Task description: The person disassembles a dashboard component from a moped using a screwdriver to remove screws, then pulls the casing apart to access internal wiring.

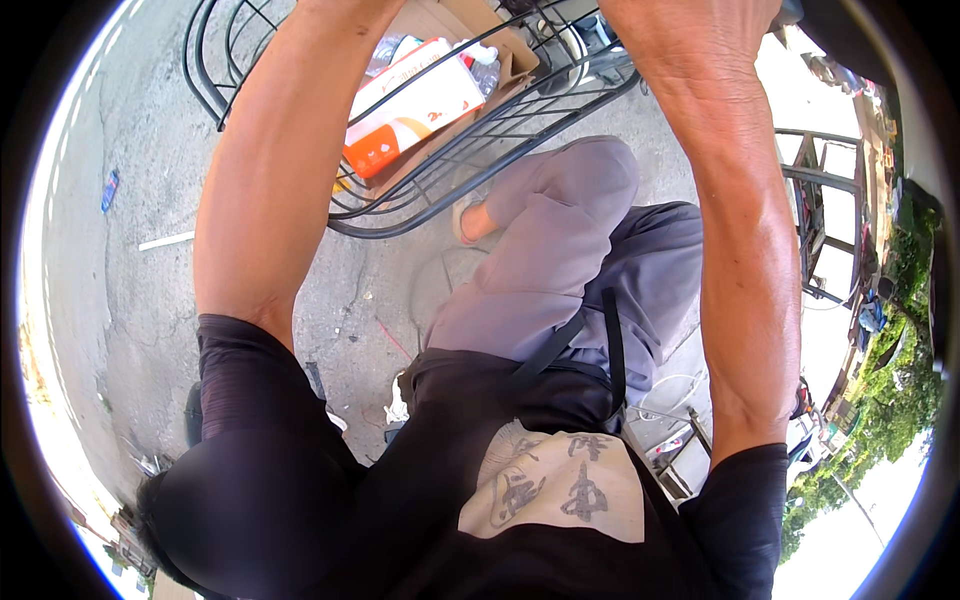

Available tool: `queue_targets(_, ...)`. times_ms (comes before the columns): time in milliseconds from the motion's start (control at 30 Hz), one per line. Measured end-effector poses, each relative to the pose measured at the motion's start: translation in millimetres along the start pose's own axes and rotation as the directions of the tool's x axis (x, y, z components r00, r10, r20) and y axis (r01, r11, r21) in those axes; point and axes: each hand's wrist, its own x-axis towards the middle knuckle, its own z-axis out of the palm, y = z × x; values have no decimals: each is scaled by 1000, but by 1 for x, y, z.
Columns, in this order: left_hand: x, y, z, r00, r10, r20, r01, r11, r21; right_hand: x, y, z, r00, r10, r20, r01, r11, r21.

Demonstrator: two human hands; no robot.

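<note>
Both my arms reach up past the top edge. Of the left one, the forearm [262,195] shows as far as about the wrist; its hand is beyond the frame. The back of my right hand [690,22] just enters at the top, with its fingers cut off, so its grip is hidden. Between the arms is a black wire basket [400,222]. Inside lies an open cardboard carton [510,50] with a white and orange box [415,110] and clear plastic bottles [485,70]. A dark rounded part [788,12] sits beside my right hand.
My bent leg in grey trousers [540,260] is below the basket, over grey concrete ground [140,300]. A blue wrapper [110,190] and a white strip [166,241] lie at left. On the right are a dark metal frame [825,235] and green plants [900,370].
</note>
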Motion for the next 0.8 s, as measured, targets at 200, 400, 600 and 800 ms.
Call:
queue_targets(200, -19, 36, 5, 973, -229, -33, 216, 952, -218, 18, -17, -5, 973, 142, 181, -156, 986, 62)
queue_targets(400, 14, -3, 17, 935, -257, 244, 351, 770, -532, 35, 8, 0, 994, 110, 5, -109, 976, 190)
queue_targets(600, 16, -11, -2, 960, -277, 34, 274, 915, -294, 49, 26, -20, 986, -95, 134, 80, 991, 110)
queue_targets(800, 18, -14, 1, 966, -258, -20, 250, 949, -191, 62, 43, -6, 952, -284, 109, 254, 939, 234)
